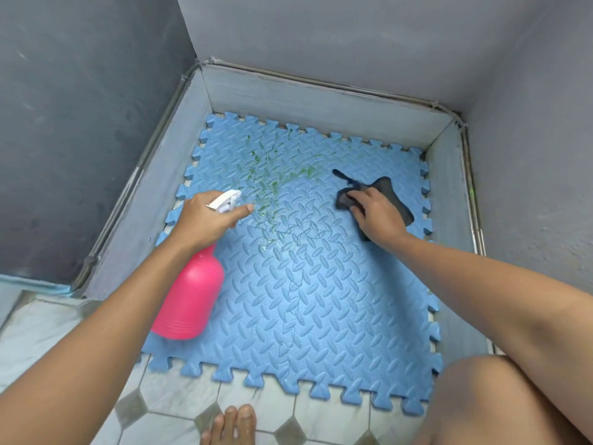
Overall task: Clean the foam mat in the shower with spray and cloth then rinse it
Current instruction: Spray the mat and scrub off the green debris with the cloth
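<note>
A blue foam mat (321, 300) with a raised tread pattern and jigsaw edges lies on the shower floor. Green smears (272, 175) mark its far left part, and a wet sheen sits near the middle. My left hand (205, 220) grips the white trigger head of a pink spray bottle (192, 300), nozzle pointing at the green smears. My right hand (378, 216) presses a dark grey cloth (388, 191) flat on the mat's far right part.
Grey walls enclose the shower on three sides, with a low grey curb (154, 200) around the mat. White floor tiles with grey diamonds (179, 393) lie in front. My bare toes (231, 425) and right knee (500, 403) are at the bottom edge.
</note>
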Available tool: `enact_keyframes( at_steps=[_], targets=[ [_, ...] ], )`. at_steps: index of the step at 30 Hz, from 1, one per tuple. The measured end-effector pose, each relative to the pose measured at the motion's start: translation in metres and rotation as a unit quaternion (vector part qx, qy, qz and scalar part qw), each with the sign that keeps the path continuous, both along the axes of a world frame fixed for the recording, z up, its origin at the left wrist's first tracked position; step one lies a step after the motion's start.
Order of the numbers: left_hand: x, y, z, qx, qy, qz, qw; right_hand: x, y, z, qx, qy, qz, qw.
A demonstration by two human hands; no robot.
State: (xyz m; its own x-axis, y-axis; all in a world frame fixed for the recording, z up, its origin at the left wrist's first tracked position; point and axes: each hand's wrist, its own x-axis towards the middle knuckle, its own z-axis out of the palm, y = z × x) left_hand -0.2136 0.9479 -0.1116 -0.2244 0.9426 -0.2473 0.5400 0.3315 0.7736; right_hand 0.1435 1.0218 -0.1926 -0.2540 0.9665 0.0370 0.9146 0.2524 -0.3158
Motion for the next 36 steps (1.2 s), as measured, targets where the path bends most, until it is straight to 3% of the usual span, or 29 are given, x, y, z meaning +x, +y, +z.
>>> enact_keyframes(
  at_steps=[3, 5, 9, 13, 16, 19, 21, 23, 27, 30, 36],
  targets=[
    [-0.006, -0.004, -0.001, -0.012, 0.004, -0.011, 1.0, 0.017, 0.025, 0.0, -0.014, -0.01, -0.152, 0.988],
    [-0.009, -0.008, -0.002, -0.003, 0.019, 0.024, 1.0, 0.007, 0.022, 0.001, -0.016, -0.017, -0.129, 0.991],
    [-0.024, -0.006, 0.001, 0.02, 0.053, 0.093, 0.994, -0.059, -0.025, 0.005, -0.036, 0.025, 0.126, 0.991],
    [-0.035, 0.009, 0.012, 0.062, 0.064, 0.088, 0.992, -0.142, -0.078, -0.002, -0.032, 0.047, 0.437, 0.898],
    [-0.034, 0.02, 0.014, 0.092, 0.075, 0.059, 0.991, -0.181, -0.068, -0.013, 0.008, 0.061, 0.493, 0.868],
    [-0.029, 0.03, 0.015, 0.109, 0.075, 0.038, 0.99, -0.183, -0.006, -0.011, 0.044, 0.041, 0.401, 0.914],
    [-0.025, 0.038, 0.014, 0.11, 0.071, 0.026, 0.991, -0.165, 0.039, -0.001, 0.028, 0.03, 0.25, 0.967],
    [-0.021, 0.046, 0.012, 0.114, 0.07, 0.02, 0.991, -0.13, 0.081, -0.004, 0.008, -0.002, 0.097, 0.995],
    [-0.013, 0.059, 0.008, 0.119, 0.073, 0.009, 0.99, -0.024, 0.138, -0.031, -0.05, -0.083, -0.113, 0.989],
    [-0.013, 0.061, 0.004, 0.112, 0.078, 0.013, 0.991, 0.052, 0.128, -0.027, -0.078, -0.07, -0.246, 0.964],
    [-0.017, 0.057, 0.006, 0.119, 0.088, 0.018, 0.989, 0.051, 0.116, -0.015, -0.059, -0.052, -0.27, 0.96]
  ],
)
